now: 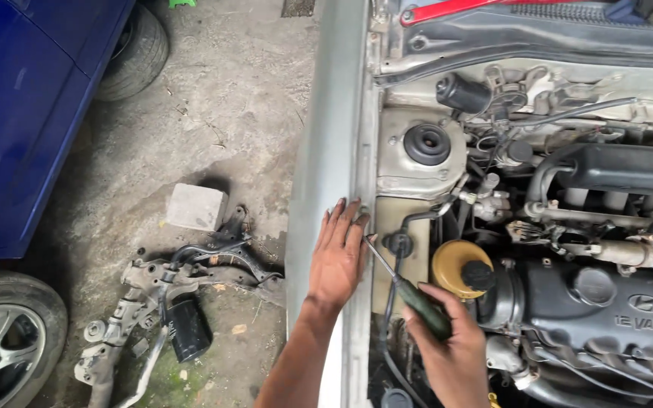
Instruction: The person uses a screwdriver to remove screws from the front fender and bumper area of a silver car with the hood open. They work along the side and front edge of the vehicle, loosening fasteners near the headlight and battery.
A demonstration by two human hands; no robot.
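Note:
My left hand (338,255) lies flat with fingers spread on the silver fender (319,151) of a car, fingertips at the edge of the open engine bay. My right hand (447,347) grips a screwdriver (402,283) by its dark green handle. The metal shaft points up and left, its tip close to my left fingertips at the fender's inner edge. Right of the screwdriver sits a yellowish fluid reservoir (455,266) with a black cap. A black hose (396,302) runs down beside the shaft.
The engine (606,302) with a black cover fills the right side, with a strut mount (426,143) above. On the concrete floor to the left lie loose suspension parts (168,295), a black cylinder (189,329) and a grey block (196,205). A blue car (24,113) stands at far left.

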